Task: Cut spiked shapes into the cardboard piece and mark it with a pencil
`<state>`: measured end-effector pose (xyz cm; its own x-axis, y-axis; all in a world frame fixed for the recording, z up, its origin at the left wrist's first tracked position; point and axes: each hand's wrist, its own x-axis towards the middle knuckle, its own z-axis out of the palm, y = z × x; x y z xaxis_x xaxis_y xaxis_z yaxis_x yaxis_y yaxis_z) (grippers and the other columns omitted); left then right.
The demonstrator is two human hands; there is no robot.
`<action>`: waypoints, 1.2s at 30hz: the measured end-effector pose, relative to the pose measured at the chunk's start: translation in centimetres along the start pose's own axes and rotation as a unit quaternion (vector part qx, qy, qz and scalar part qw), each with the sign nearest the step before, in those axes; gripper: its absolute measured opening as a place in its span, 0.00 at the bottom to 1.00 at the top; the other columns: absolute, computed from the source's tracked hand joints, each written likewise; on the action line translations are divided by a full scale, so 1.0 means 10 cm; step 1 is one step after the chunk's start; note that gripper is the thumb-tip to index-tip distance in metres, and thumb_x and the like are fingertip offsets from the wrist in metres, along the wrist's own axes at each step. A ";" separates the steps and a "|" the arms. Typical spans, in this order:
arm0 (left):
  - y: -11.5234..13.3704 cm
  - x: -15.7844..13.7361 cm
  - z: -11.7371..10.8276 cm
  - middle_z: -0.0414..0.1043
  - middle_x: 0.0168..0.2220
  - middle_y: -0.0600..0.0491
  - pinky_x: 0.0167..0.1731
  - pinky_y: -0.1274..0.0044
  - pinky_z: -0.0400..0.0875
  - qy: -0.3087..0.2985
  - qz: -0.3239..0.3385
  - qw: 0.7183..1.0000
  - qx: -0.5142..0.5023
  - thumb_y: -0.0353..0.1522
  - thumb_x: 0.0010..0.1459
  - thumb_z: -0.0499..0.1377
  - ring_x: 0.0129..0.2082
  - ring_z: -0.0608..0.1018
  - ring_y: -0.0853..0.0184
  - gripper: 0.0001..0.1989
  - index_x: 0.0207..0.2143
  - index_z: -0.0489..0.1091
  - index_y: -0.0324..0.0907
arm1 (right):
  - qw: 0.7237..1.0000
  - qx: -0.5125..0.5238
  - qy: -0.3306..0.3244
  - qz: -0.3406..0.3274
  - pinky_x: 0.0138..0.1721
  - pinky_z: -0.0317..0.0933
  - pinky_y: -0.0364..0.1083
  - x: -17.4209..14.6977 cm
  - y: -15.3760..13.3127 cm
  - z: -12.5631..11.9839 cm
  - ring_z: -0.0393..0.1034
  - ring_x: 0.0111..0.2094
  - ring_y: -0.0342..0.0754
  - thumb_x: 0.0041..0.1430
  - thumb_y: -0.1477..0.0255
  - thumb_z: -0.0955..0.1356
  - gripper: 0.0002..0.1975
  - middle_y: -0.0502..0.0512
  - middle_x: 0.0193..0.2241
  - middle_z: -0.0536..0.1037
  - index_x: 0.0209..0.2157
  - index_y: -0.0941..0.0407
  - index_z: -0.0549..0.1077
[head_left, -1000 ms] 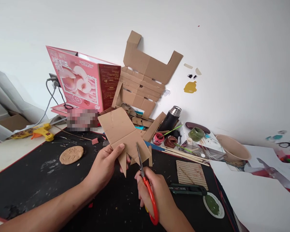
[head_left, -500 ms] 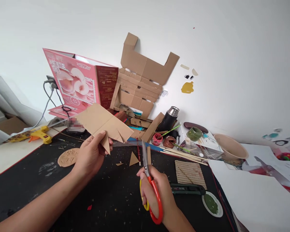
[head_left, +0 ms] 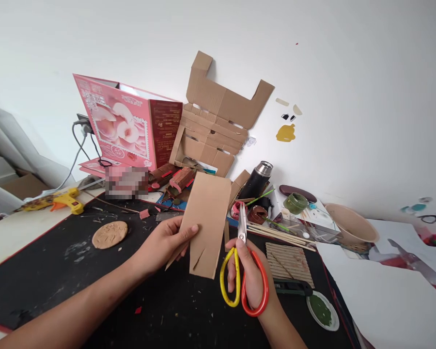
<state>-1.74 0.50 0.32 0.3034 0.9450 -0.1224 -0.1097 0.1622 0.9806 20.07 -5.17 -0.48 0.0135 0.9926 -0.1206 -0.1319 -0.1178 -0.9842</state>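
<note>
In the head view, the left forearm enters from the lower left corner and goes up to the middle of the frame, where the left hand (head_left: 170,240) is turned with its thumb to the right. Its fingers are pressed together on a cardboard piece (head_left: 208,213): the thumb lies flat on the front face, the other fingers are mostly hidden behind. This piece stands nearly upright in the centre of the frame, above the black mat (head_left: 105,305), and has a narrow slit near its lower edge. The right forearm comes from the lower right, and the right hand (head_left: 253,278) is curled around the scissors (head_left: 242,237), with the thumb close to the pivot. The blades point upward, almost together, and they are apart from the cardboard. The yellow and red handles hang toward the bottom of the frame.
</note>
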 end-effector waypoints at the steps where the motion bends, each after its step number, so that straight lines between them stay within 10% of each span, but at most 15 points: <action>1: -0.01 -0.01 0.01 0.65 0.16 0.61 0.16 0.82 0.54 -0.013 -0.006 1.000 0.018 0.56 0.55 0.69 0.14 0.62 0.75 0.27 0.31 0.72 0.41 | 1.000 -0.007 -0.010 0.003 0.13 0.58 0.37 -0.01 0.01 0.01 0.65 0.11 0.41 0.62 0.38 0.70 0.33 0.44 0.14 0.71 0.39 0.58 0.73; 15: -0.03 -0.06 0.07 0.70 0.23 0.59 0.18 0.81 0.61 -0.137 -0.049 0.989 0.019 0.59 0.54 0.68 0.19 0.71 0.73 0.30 0.33 0.67 0.43 | 0.999 -0.031 0.012 0.017 0.15 0.60 0.37 -0.04 -0.02 -0.02 0.64 0.12 0.40 0.61 0.43 0.73 0.28 0.43 0.14 0.71 0.33 0.55 0.70; 36: 0.01 -0.05 0.06 0.76 0.27 0.53 0.24 0.79 0.65 -0.131 -0.034 0.990 0.033 0.59 0.57 0.65 0.24 0.76 0.69 0.30 0.30 0.73 0.40 | 0.997 -0.068 0.023 0.003 0.15 0.60 0.39 -0.05 -0.04 0.01 0.63 0.11 0.41 0.61 0.42 0.72 0.28 0.43 0.14 0.70 0.33 0.54 0.69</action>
<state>-1.32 -0.12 0.56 0.5444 0.8249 -0.1523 -0.0218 0.1955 0.9805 20.03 -5.65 0.03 0.0594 0.9897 -0.1299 0.0031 -0.1303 -0.9915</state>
